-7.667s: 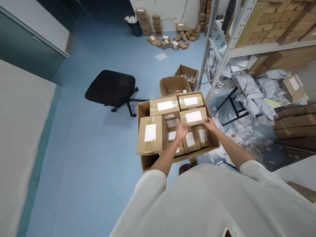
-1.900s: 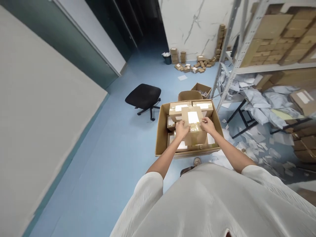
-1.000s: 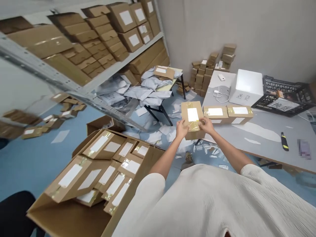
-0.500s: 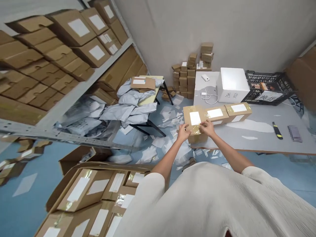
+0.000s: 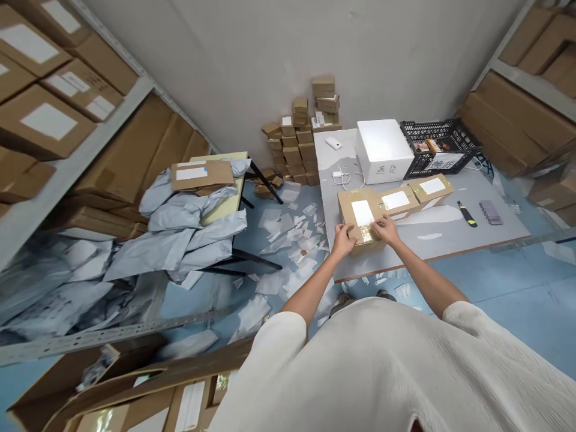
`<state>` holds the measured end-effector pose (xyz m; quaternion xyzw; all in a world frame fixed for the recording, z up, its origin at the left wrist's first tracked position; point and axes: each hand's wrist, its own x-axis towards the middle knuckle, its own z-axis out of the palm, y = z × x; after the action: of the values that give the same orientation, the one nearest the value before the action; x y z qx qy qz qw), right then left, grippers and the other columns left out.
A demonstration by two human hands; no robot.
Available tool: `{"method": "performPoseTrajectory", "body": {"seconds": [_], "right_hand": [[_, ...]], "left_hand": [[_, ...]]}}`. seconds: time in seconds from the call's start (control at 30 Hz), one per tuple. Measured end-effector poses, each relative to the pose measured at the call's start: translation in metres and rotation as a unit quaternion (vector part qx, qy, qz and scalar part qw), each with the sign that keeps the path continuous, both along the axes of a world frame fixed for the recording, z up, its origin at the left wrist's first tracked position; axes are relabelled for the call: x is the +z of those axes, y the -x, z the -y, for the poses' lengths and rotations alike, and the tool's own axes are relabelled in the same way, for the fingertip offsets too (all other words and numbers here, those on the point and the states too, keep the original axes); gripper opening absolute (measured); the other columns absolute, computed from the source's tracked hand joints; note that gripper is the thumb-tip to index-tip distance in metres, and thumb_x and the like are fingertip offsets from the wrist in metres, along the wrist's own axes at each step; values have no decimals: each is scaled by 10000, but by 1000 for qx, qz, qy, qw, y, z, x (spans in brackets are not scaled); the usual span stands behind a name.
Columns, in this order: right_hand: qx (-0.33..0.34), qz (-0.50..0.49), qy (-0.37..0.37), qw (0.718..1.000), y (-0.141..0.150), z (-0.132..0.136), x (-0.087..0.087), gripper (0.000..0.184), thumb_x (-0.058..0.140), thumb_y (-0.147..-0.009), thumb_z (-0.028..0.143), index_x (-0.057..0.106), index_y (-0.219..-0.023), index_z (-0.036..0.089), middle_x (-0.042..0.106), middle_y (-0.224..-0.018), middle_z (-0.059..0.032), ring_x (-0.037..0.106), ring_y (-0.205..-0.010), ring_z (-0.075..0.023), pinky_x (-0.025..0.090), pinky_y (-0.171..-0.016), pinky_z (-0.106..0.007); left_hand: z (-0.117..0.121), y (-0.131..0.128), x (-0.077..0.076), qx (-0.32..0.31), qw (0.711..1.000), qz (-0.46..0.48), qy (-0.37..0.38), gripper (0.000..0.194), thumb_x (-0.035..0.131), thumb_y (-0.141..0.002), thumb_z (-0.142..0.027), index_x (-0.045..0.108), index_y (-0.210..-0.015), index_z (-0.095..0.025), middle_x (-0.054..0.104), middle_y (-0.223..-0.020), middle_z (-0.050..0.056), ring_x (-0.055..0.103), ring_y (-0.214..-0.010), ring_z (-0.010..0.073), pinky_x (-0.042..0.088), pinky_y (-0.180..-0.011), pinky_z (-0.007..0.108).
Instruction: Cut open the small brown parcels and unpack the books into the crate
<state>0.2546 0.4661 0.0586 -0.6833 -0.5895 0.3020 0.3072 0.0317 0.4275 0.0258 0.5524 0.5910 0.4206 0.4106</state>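
Note:
A cardboard box [image 5: 360,211] with a white label and shiny packing tape [image 5: 366,233] stands at the left front of the grey table [image 5: 450,240]. My left hand [image 5: 344,241] is closed on its near left corner, thumb and fingers by the tape. At the tape's right end, the fingers of my right hand [image 5: 386,230] are pinched together; the tape lies between both hands. Touching this box on its right, a second labelled box [image 5: 396,200] and a third labelled box [image 5: 432,186] stand in a row.
Behind the row are a white foam box [image 5: 386,153] and a black crate [image 5: 414,132]. A yellow-and-black cutter [image 5: 467,214] lies to the right. Grey parcels [image 5: 189,210] cover a small table at left. Paper scraps [image 5: 288,270] litter the floor. A big carton [image 5: 148,384] sits behind my left arm.
My view has swung to the right, bringing the right-hand shelf into sight. Both hands stay at the front of the same box, the right fingers slightly more curled.

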Motion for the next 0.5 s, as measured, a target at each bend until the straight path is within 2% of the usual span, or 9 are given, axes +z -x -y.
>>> {"method": "performPoseTrajectory", "body": {"seconds": [0.13,0.3,0.4,0.5], "right_hand": [[-1,0,-11,1000,-31,-11,-2,262,718,-843,528,751,-778,276,752,-1303,-88,495,-1508,-368,334,-1305,-569],[7,-9,-19,1000,-68,-30,-5,249,733,-835,524,774,-772,287,767,-1237,-75,507,-1489,-362,349,-1303,-546],[18,-2,-11,1000,-81,-37,-9,227,736,-823,500,775,-777,281,769,-1226,-78,509,-1480,-364,342,-1304,-551],[28,12,-9,999,-81,-38,-13,192,718,-817,458,777,-818,275,758,-1245,-93,501,-1487,-367,340,-1299,-572]], "left_hand": [[-14,-28,1,-18,1000,-1,5,541,845,-759,-76,751,-1278,-198,507,-1366,116,635,-1312,272,582,-1156,429],[-34,-60,1,-18,1000,-5,20,542,844,-770,-80,758,-1292,-197,501,-1392,121,638,-1325,270,547,-1201,427],[-42,-71,2,-30,998,-28,38,580,822,-776,-78,737,-1338,-192,486,-1449,142,611,-1383,292,512,-1236,443],[-45,-73,6,-53,994,-88,25,635,821,-772,-88,711,-1384,-215,428,-1600,166,530,-1487,355,442,-1286,510]]}}
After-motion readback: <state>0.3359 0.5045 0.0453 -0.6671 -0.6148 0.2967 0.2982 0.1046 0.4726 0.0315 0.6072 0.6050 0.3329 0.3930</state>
